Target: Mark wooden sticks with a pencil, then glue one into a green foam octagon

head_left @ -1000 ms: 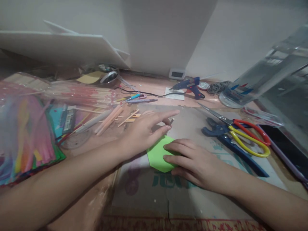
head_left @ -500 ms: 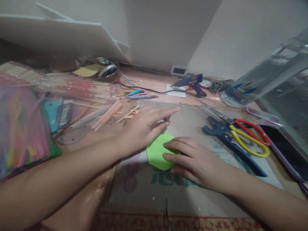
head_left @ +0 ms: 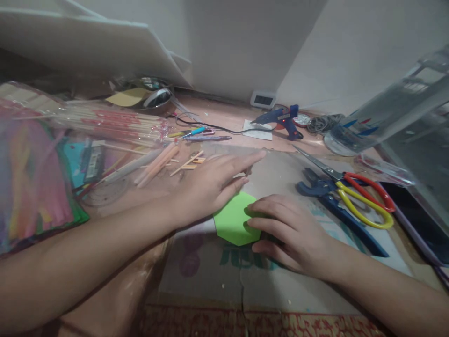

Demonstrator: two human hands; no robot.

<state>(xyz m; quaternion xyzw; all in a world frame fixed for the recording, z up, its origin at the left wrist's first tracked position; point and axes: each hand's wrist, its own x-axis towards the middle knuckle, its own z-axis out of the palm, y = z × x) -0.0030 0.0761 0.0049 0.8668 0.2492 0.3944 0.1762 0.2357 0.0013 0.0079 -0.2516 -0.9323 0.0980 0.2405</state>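
A bright green paper piece (head_left: 235,220) with several straight edges lies flat on the flattened cardboard (head_left: 210,281). Along its upper left edge rests my left hand (head_left: 220,182), palm down, index finger stretched out and the other fingers partly hidden beneath. My right hand (head_left: 284,229) is at the paper's right side, its bent fingers apart and two fingertips on the green surface. That hand covers part of the right edge.
To the right lie scissors (head_left: 365,201), blue pruning shears (head_left: 336,210) and a phone (head_left: 417,220). A glue gun (head_left: 280,119) with a lit red light sits behind, near a tall clear bottle (head_left: 372,117). Bundled sticks (head_left: 115,121) and glue sticks (head_left: 157,164) are left.
My right hand has slid slightly right, so its fingers cover less of the green paper. My left hand stays nearly in place. The view has shifted a little.
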